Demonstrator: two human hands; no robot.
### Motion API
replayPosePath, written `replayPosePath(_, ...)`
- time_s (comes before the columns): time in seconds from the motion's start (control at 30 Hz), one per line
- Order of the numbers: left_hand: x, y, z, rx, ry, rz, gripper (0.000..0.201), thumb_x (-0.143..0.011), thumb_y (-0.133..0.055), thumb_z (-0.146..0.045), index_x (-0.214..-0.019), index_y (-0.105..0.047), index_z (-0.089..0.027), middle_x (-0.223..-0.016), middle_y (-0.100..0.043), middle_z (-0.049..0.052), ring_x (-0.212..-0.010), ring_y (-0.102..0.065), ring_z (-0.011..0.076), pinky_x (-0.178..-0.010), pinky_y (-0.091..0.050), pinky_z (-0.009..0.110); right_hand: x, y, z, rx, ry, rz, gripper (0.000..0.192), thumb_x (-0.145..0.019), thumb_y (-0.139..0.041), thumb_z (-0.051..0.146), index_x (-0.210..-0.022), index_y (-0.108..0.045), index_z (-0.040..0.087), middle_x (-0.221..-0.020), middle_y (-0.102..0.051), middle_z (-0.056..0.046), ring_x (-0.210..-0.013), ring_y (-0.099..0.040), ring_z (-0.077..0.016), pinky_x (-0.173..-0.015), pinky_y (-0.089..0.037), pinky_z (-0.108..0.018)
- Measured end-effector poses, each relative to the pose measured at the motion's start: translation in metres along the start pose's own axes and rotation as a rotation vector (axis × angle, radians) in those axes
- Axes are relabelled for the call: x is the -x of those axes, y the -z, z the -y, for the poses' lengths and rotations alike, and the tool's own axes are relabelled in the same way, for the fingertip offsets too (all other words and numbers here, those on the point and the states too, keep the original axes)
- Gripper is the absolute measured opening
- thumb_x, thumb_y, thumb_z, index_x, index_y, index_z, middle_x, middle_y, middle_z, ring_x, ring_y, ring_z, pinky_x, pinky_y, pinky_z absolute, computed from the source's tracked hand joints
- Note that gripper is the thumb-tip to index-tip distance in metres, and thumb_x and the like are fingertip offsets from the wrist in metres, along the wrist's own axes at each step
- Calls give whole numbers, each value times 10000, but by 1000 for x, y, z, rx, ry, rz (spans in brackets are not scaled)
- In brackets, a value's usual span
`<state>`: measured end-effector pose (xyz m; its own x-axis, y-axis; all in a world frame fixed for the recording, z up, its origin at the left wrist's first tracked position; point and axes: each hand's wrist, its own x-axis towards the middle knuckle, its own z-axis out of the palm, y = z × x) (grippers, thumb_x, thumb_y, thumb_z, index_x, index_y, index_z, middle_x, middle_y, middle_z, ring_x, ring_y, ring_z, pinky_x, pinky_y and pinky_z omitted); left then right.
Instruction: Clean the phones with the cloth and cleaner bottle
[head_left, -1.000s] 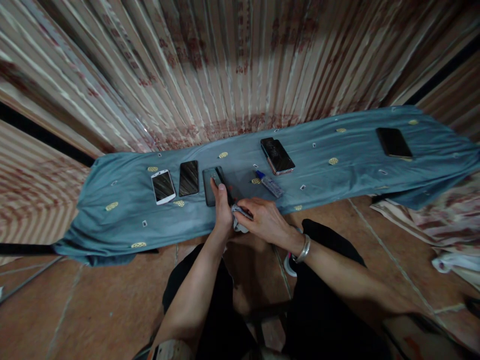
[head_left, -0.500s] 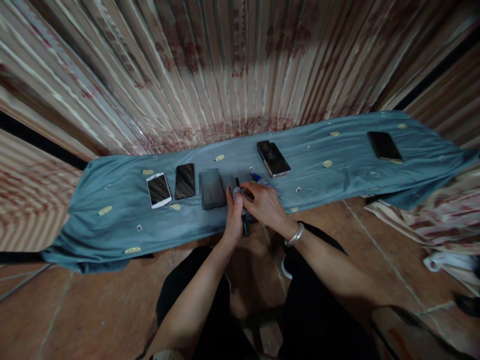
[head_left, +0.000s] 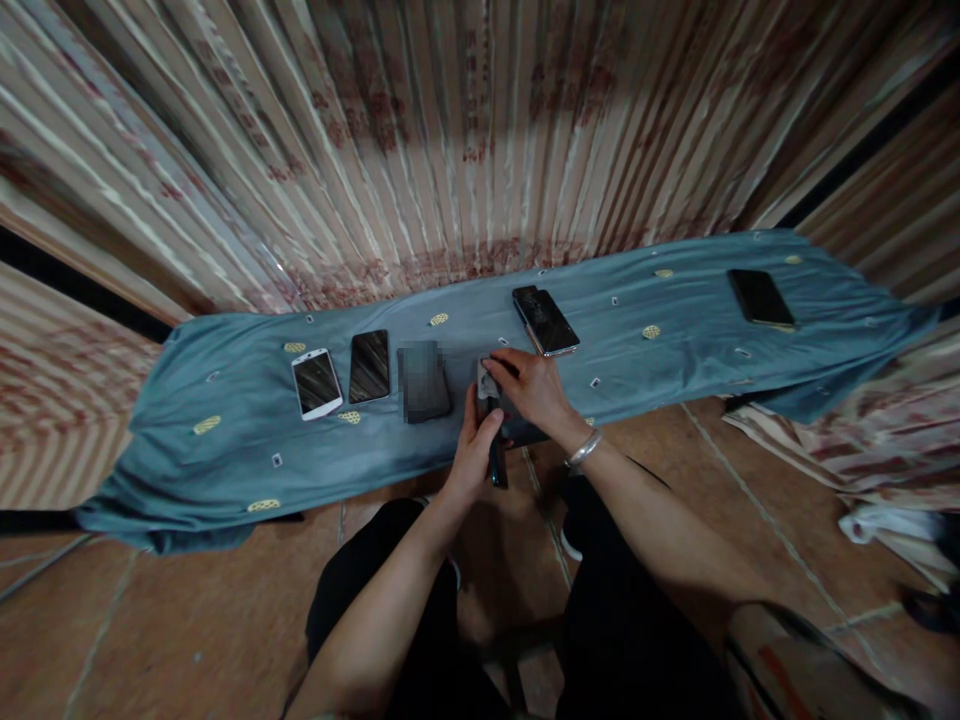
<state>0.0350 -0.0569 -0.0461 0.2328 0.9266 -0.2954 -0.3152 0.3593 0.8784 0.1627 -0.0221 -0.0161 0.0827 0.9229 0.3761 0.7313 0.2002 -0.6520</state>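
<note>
My left hand [head_left: 478, 435] is closed round a dark phone [head_left: 498, 465], gripping its sides, with the thumb across it. The phone's lower end sticks out below the hand, over the front edge of the bench. Against its upper part lies a small grey piece [head_left: 487, 384], whose material I cannot make out. The fingers of my right hand [head_left: 531, 382] pinch at the top of that grey piece. Left of my hands a dark phone-like item [head_left: 435, 398], partly pixelated, rests on the cloth. Beyond the right hand is a stack of dark phones [head_left: 546, 320].
A blue-green cloth [head_left: 247, 440] with yellow prints covers the long bench. A white phone [head_left: 317, 384] and a black phone [head_left: 370, 366] lie at the left. Another dark phone [head_left: 760, 297] is far right. Striped curtains [head_left: 420, 150] hang behind; a tiled floor [head_left: 720, 490] lies below.
My hands have turned the held phone so that its broad face shows more, with the grey piece visible on it. The blue bit by my right hand is out of sight.
</note>
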Motion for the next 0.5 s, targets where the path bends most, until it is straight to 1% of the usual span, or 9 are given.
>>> replayPosePath(0.1, 2, 1, -6, 83, 40, -6, 779, -742, -744, -375, -1446, -425, -274, -1253, -645, 83, -937, -694, 216, -600, -576, 259, 0, -5, -4, 5, 38, -1, 239, -969, -507, 287, -1040, -718, 201, -971, -754, -80, -915, -692, -212, -822, -491, -290)
replayPosePath(0.17, 3, 3, -11, 127, 62, 4, 739, -767, -724, -403, -1435, -438, -268, -1239, -659, 91, -916, -707, 221, -586, -583, 267, 1, -9, -7, 31, 54, -1, 240, -966, -506, 264, -1055, -715, 189, -994, -749, -96, -938, -684, -221, -842, -486, -300)
replayPosePath(0.23, 4, 5, -17, 171, 100, 19, 682, -800, -686, -460, -1413, -469, -254, -1223, -675, 104, -896, -717, 228, -565, -583, 268, 1, -11, -10, 66, 64, 11, 237, -964, -505, 249, -1044, -720, 187, -968, -746, -97, -922, -679, -223, -838, -484, -302)
replayPosePath(0.33, 3, 8, -26, 232, 180, 25, 592, -838, -621, -540, -1341, -553, -235, -1168, -707, 112, -864, -728, 232, -550, -580, 266, 2, -12, -13, 105, 63, 37, 231, -957, -510, 230, -1028, -728, 198, -896, -742, -82, -877, -676, -219, -819, -486, -300)
replayPosePath(0.37, 2, 8, -28, 247, 196, 21, 563, -852, -597, -552, -1316, -578, -234, -1144, -717, 109, -854, -730, 231, -550, -580, 266, 2, -13, -13, 104, 61, 38, 231, -952, -516, 224, -1042, -727, 195, -899, -743, -83, -882, -675, -222, -825, -488, -304)
replayPosePath(0.5, 1, 8, -31, 257, 218, -39, 481, -898, -542, -529, -1252, -627, -215, -992, -751, 89, -773, -730, 214, -530, -577, 267, 5, -13, -8, 44, 76, 31, 283, -935, -520, 205, -1160, -690, 186, -1049, -738, -94, -1002, -659, -236, -921, -486, -349)
